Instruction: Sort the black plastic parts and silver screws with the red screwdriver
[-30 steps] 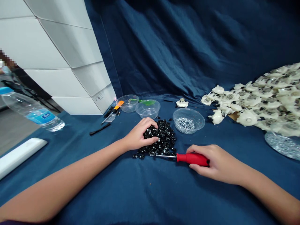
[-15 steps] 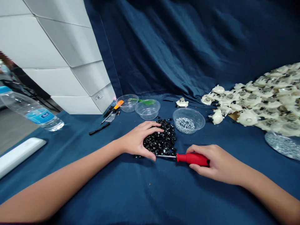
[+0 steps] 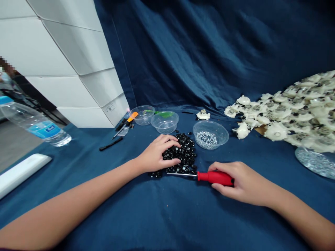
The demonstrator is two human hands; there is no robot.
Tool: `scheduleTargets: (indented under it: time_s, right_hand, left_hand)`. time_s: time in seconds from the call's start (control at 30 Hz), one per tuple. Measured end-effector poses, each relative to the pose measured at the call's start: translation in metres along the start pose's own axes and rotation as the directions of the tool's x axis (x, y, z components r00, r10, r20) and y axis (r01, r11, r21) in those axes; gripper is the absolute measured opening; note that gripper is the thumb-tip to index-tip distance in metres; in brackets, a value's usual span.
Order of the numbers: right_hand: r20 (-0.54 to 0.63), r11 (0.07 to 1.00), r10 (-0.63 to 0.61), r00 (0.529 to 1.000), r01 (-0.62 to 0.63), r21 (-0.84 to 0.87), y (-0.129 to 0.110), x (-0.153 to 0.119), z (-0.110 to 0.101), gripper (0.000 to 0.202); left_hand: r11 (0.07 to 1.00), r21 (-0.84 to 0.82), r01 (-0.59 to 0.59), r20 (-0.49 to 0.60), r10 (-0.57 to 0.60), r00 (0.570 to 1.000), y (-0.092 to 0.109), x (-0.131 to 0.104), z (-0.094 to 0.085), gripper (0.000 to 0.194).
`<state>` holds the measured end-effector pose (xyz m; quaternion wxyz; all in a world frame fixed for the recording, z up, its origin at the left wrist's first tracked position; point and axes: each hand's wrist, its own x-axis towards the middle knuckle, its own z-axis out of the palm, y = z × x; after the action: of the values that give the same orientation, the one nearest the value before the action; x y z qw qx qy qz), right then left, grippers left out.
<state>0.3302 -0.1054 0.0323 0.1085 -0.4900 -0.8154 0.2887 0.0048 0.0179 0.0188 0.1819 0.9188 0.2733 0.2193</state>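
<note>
My left hand (image 3: pixel 158 153) rests on the left side of a heap of small shiny black parts (image 3: pixel 185 153), fingers apart and curved over them. Its palm side is hidden, but no part is seen gripped. My right hand (image 3: pixel 239 181) is wrapped around the red handle of a screwdriver (image 3: pixel 216 177). The metal shaft points left and lies along the near edge of the heap, its tip below my left thumb. Behind the heap, to the right, stands a clear bowl (image 3: pixel 222 134) with silvery screws in it.
Two more clear plastic bowls (image 3: pixel 165 129) stand at the back, near an orange-handled tool (image 3: pixel 132 116). Many off-white molded parts (image 3: pixel 278 130) are piled on the right, beside a bag of metal pieces (image 3: pixel 315 162). On the left are a water bottle (image 3: pixel 44 129) and white boxes (image 3: pixel 70 90).
My left thumb has lifted up and away from the screwdriver tip, closer to my fingers, uncovering the tip and some black parts. My right hand and the screwdriver have stayed in place.
</note>
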Motion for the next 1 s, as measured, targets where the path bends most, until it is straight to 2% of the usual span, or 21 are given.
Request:
scheduleTargets:
  time_s: [0.4,0.77,1.0]
  right_hand:
    - [-0.001,1.000,0.001,1.000,-0.001,0.000,-0.0001,-0.0019,0.0006,0.018]
    - [0.006,1.000,0.001,1.000,-0.001,-0.004,-0.0004,-0.0001,0.0004,0.018]
    - [-0.001,1.000,0.006,1.000,-0.006,0.013,-0.0015,-0.0013,-0.0005,0.017]
  left_hand:
    - [1.000,0.009,-0.006,-0.020,0.006,1.000,-0.0020,0.0029,-0.0022,0.033]
    - [0.997,-0.009,-0.076,-0.035,0.076,0.997,0.0004,0.0026,-0.0031,0.010]
    - [0.998,-0.044,-0.042,-0.036,0.041,0.999,-0.0021,0.0034,-0.0026,0.012]
